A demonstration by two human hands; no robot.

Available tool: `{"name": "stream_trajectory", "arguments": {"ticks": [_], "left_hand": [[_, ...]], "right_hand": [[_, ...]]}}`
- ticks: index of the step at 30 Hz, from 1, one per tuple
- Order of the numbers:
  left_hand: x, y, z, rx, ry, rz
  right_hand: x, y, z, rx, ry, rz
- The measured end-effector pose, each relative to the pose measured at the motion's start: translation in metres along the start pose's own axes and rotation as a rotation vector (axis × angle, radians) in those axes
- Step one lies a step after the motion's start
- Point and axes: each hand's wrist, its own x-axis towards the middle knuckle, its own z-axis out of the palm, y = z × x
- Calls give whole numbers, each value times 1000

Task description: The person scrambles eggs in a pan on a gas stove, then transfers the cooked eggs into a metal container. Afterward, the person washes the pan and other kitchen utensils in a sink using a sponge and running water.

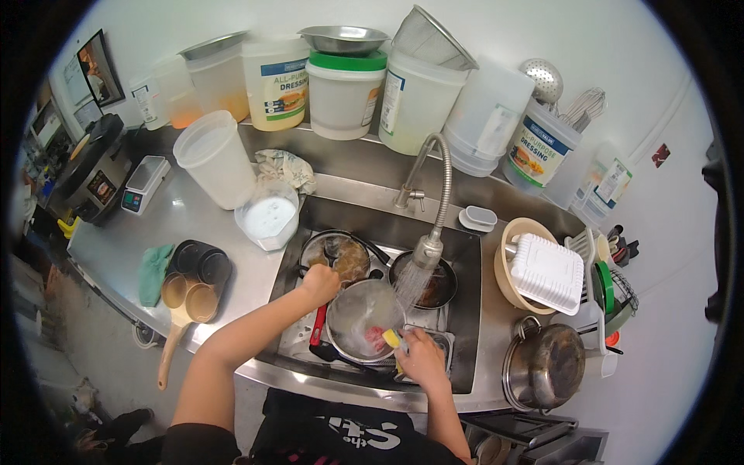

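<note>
My left hand is curled into a fist at the upper left rim of a round metal strainer or bowl in the sink; whatever its fingers hold is hidden. Over the bowl's lower right rim, my right hand grips a yellow sponge. A pinkish-red item, too blurred to name, shows inside the bowl. Water sprays from the faucet head between the bowl and a dark frying pan. Behind my left hand sits a pan of brownish water. A red handle lies left of the bowl.
On the left counter are a four-cup pan, a green cloth, a soapy-water container and a scale. A beige basin with a white foam tray and a steel pot stand right. Plastic tubs line the back ledge.
</note>
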Motion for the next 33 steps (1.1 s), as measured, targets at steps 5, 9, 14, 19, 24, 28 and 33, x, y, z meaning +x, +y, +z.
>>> {"name": "stream_trajectory", "arguments": {"ticks": [5, 9, 14, 19, 24, 28, 33], "left_hand": [[-44, 15, -1, -290, 230, -351], [-58, 24, 25, -621, 192, -388], [-69, 49, 48, -1756, -281, -356], [-90, 83, 43, -1940, -327, -270], [-111, 84, 41, -2010, -308, -406], [-117, 74, 41, -2068, -167, -616], [-115, 77, 39, -2142, -273, -563]], "right_hand": [[1, 8, -1, 110, 19, 28], [-3, 34, -7, 215, -21, 77], [14, 39, 21, 347, 142, -21], [75, -2, 111, 356, 109, -406], [141, -1, 150, -9, 322, -311], [129, 4, 143, -174, 39, -125], [116, -23, 147, 290, -363, -359]]}}
